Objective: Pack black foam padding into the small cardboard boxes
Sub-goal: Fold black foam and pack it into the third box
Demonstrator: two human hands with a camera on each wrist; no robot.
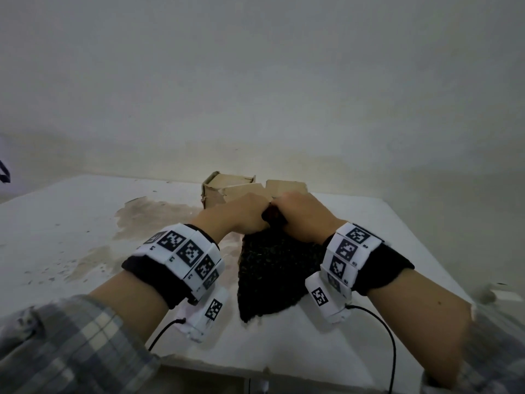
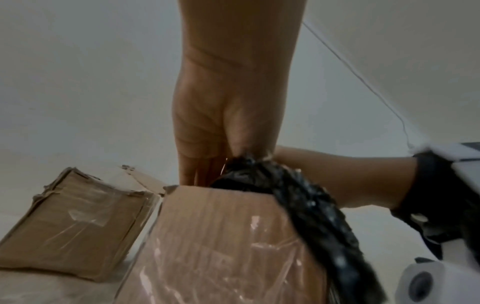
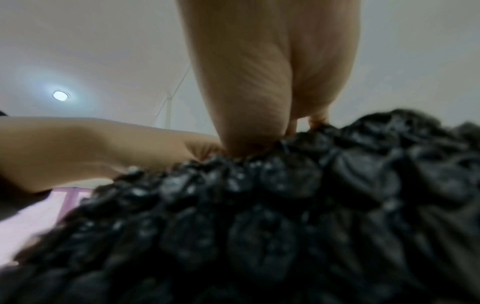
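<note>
A black, bumpy foam padding sheet [image 1: 275, 274] hangs from the open top of a small cardboard box [image 2: 221, 236] down toward me onto the table. Both hands meet over the box mouth. My left hand [image 1: 241, 211] pinches the bunched top of the padding [image 2: 311, 205] between thumb and fingers, the fingers [image 2: 197, 170] reaching down into the box. My right hand [image 1: 301, 214] grips the same bunch from the right; its fingertips are hidden. The right wrist view shows that hand [image 3: 259, 82] on the padding [image 3: 259, 205]. Only the box's flaps [image 1: 287, 187] show in the head view.
A second, battered cardboard box [image 2: 75, 222] stands just left of the first, also visible behind my left hand [image 1: 224, 183]. The white table [image 1: 71, 223] has a brown stain on the left. A wall rises close behind the boxes. Cables trail from both wrists.
</note>
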